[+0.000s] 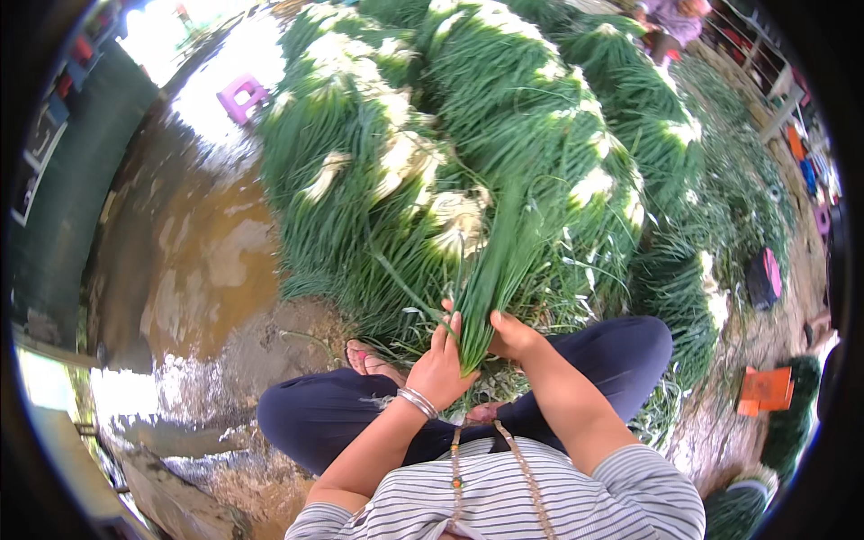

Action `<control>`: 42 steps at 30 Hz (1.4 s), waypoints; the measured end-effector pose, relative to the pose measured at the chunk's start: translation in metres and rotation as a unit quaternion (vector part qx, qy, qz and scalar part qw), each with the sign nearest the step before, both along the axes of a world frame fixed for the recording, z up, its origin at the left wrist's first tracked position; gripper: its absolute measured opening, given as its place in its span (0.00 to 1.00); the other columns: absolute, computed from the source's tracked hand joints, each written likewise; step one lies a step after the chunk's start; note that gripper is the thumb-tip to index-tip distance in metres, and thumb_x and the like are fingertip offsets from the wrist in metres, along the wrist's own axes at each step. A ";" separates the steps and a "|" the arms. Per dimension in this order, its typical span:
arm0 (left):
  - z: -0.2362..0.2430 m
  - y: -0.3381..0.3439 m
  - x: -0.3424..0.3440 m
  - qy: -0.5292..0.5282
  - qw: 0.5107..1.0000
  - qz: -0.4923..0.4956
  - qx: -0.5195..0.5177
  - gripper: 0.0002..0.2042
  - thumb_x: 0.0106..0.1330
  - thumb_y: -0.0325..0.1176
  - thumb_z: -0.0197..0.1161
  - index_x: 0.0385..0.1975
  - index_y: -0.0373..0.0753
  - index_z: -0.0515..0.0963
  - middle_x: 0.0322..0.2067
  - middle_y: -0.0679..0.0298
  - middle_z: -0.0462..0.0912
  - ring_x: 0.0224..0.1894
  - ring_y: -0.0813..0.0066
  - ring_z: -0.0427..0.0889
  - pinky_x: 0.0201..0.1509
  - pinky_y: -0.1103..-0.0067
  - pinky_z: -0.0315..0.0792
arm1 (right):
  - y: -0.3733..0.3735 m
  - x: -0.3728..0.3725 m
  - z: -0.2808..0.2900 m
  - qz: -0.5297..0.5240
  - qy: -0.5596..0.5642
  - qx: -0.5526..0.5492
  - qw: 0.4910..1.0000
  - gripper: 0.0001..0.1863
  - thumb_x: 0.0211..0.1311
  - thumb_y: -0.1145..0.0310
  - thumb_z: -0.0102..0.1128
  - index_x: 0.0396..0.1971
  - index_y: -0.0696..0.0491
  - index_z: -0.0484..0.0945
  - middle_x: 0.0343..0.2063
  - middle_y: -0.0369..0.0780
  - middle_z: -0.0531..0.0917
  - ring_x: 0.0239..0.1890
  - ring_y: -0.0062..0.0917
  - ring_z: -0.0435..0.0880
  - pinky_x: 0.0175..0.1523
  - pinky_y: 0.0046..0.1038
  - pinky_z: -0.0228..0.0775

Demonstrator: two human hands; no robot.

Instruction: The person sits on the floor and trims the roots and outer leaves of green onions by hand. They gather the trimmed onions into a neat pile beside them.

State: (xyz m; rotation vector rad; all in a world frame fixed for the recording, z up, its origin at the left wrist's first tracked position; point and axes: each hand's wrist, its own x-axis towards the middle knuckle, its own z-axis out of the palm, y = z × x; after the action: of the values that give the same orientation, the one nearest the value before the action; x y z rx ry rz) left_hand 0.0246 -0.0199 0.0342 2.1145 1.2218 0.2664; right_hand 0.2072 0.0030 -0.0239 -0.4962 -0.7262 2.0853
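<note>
A bunch of spring onions (pixel 493 279) stands between my hands, its long green leaves fanning away over the heap in front. My left hand (pixel 441 364) is closed round the near end of the bunch from the left, with a silver bangle at the wrist. From the right, my right hand (pixel 515 337) presses against the same bunch, thumb uppermost; its other fingers are mostly hidden. One loose leaf (pixel 402 277) sticks out to the left above my left hand. Just beyond lies a pile of spring onions (pixel 360 207) with white bulb ends.
More long rows of spring onions (pixel 513 99) stretch away ahead and right. Wet muddy ground (pixel 198 243) lies at left, with a pink stool (pixel 241 97). An orange box (pixel 765 391) and a dark-and-pink object (pixel 765 279) are at right. Another person (pixel 675 20) sits far off.
</note>
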 end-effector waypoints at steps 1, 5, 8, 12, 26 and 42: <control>-0.005 -0.003 0.001 0.025 0.999 -0.013 0.040 0.46 0.50 0.40 0.68 0.65 0.30 0.48 0.61 0.41 0.57 0.55 0.45 0.70 0.50 0.67 0.73 | 0.003 -0.001 0.000 -0.015 0.029 0.002 0.999 0.50 0.52 0.38 0.60 0.66 0.55 0.52 0.63 0.41 0.63 0.64 0.32 0.62 0.67 0.41 0.54; -0.004 -0.004 -0.005 0.118 0.984 -0.056 0.121 0.45 0.47 0.37 0.70 0.65 0.35 0.52 0.64 0.47 0.55 0.43 0.55 0.78 0.42 0.69 0.75 | 0.011 0.012 0.010 -0.092 0.105 0.058 0.989 0.50 0.50 0.37 0.60 0.66 0.55 0.54 0.67 0.41 0.57 0.66 0.39 0.60 0.67 0.43 0.54; -0.005 -0.006 -0.006 0.102 0.985 -0.076 0.116 0.45 0.46 0.42 0.70 0.65 0.37 0.55 0.65 0.48 0.54 0.49 0.53 0.74 0.48 0.67 0.72 | 0.017 0.032 0.026 -0.123 0.084 0.049 0.988 0.46 0.51 0.52 0.67 0.68 0.36 0.49 0.62 0.45 0.65 0.62 0.45 0.65 0.64 0.48 0.57; -0.012 -0.002 0.000 0.039 0.988 -0.108 0.102 0.44 0.48 0.49 0.69 0.64 0.36 0.58 0.66 0.45 0.50 0.63 0.45 0.58 0.64 0.61 0.58 | 0.010 0.052 0.066 -0.166 -0.184 0.088 0.965 0.43 0.52 0.68 0.67 0.67 0.48 0.53 0.41 0.39 0.79 0.49 0.33 0.78 0.58 0.38 0.65; -0.046 -0.004 0.000 -0.008 0.987 -0.157 -0.016 0.32 0.55 0.42 0.65 0.60 0.40 0.64 0.65 0.46 0.52 0.65 0.45 0.57 0.64 0.61 0.58 | -0.069 0.336 0.122 0.269 -0.928 -0.137 0.220 0.30 0.51 0.60 0.65 0.57 0.45 0.70 0.59 0.36 0.72 0.60 0.42 0.67 0.64 0.42 0.58; -0.076 0.033 -0.008 -0.069 0.989 -0.074 -0.109 0.27 0.61 0.43 0.58 0.59 0.38 0.65 0.59 0.46 0.64 0.55 0.46 0.70 0.58 0.65 0.66 | 0.204 0.054 -0.103 0.101 -0.751 0.338 0.558 0.31 0.52 0.78 0.56 0.59 0.44 0.68 0.64 0.36 0.62 0.65 0.40 0.60 0.63 0.37 0.63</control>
State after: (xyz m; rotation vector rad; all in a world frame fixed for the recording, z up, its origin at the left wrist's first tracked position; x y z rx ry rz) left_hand 0.0167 0.0132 -0.0420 1.9520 0.9619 0.2001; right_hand 0.2613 0.2066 -0.1266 -1.7678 -2.4585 0.8202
